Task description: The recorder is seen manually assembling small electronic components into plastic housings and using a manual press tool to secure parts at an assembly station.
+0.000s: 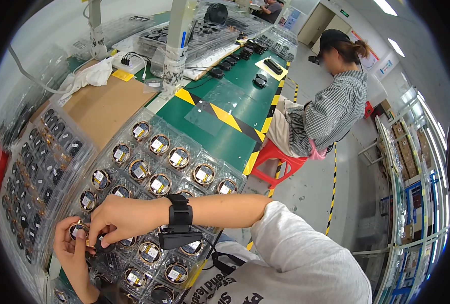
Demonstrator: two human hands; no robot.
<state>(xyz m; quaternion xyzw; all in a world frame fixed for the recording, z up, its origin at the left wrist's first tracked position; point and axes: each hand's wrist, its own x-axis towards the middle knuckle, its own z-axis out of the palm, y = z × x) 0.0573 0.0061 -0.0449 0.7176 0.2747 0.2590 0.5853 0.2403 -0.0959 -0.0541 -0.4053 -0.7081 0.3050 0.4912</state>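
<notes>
Left hand (72, 248): low at left, fingers curled, pinching a small round part (78, 230) by its rim.
Right hand (121, 219): crossed over from the right, fingers bent down, tips pressed on a black piece (105, 247) just beside the part; black wrist strap (180, 210) with a box hanging under it.
Part: round, dark face, brass-coloured rim, held just above the near-left edge of the tray.
Tray (212, 162): clear plastic, pockets in rows, most filled with like round parts; far corner close to the desk edge.
Second tray (47, 152): left of the first, touching or overlapping it, filled with smaller dark pieces; cannot tell which.
Desk (230, 139): green top, yellow-black stripe along its right edge and across the middle; open patch beyond the tray.
Cardboard (103, 106): flat, left of the green patch, mostly bare.
Floor (311, 197): grey, open right of the desk edge.
Co-worker (326, 114): checked shirt, seated on a red stool (278, 162) at the desk's right edge, well apart from both hands.
Shelves (412, 187): along the far right rim.
</notes>
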